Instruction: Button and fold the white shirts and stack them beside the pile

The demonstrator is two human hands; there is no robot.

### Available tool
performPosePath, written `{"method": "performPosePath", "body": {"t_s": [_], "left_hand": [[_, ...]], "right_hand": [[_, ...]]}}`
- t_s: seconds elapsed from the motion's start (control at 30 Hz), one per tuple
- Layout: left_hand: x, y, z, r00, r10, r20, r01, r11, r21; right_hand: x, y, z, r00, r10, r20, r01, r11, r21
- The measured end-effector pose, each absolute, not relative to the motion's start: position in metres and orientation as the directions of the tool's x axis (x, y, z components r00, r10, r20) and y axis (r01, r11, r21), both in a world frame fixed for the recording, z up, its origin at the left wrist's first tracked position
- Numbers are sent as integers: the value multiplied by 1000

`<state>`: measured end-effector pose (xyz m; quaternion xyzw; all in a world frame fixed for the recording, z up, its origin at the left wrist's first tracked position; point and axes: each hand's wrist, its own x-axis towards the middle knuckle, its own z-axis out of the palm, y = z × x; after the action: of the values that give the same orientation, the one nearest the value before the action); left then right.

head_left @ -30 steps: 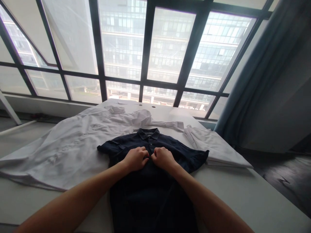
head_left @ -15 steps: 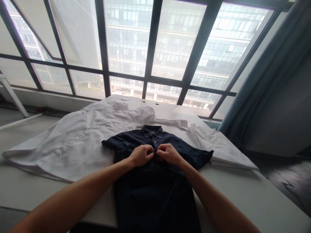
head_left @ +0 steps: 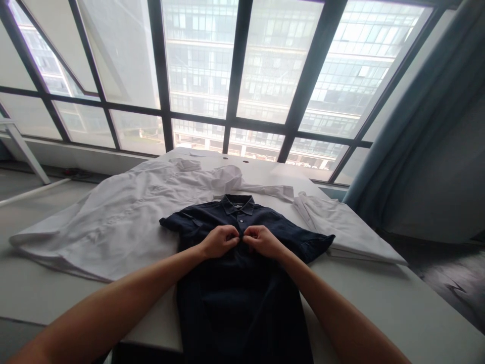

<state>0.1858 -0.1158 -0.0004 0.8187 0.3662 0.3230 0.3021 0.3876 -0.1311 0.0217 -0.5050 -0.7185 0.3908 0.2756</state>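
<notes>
A dark navy short-sleeved shirt (head_left: pixel 242 298) lies front up, its collar (head_left: pixel 237 205) pointing away from me and its lower part reaching the near edge of the view. Both hands meet at the front opening, below the collar. My left hand (head_left: pixel 220 241) is closed in a pinch on the shirt's front edge. Facing it, my right hand (head_left: pixel 262 241) pinches the other side of the same spot, fingertips almost touching the left ones. Above them a small button (head_left: pixel 241 221) shows; whatever lies between the fingertips is hidden.
A spread white shirt (head_left: pixel 109 227) covers the table's left side. To the right lies a folded white garment (head_left: pixel 344 227). The white table (head_left: pixel 409 308) stands before large windows (head_left: pixel 200 60). A grey-blue curtain (head_left: pixel 401 121) hangs at right.
Both hands stay pinched at the shirt front, with only slight finger movement and a small shift inward. The view has tilted very slightly; the garments lie as before.
</notes>
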Motion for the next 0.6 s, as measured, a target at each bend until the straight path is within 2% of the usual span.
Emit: {"method": "performPosePath", "body": {"t_s": [0.13, 0.33, 0.6], "left_hand": [[186, -116, 1, 531, 789, 308, 403, -556, 727], [185, -117, 1, 528, 786, 323, 427, -574, 699], [184, -115, 3, 543, 782, 307, 466, -585, 664]], "right_hand": [[387, -131, 17, -353, 933, 67, 523, 255, -813], [384, -130, 10, -352, 906, 235, 610, 413, -676], [383, -136, 11, -333, 909, 249, 717, 416, -560]]}}
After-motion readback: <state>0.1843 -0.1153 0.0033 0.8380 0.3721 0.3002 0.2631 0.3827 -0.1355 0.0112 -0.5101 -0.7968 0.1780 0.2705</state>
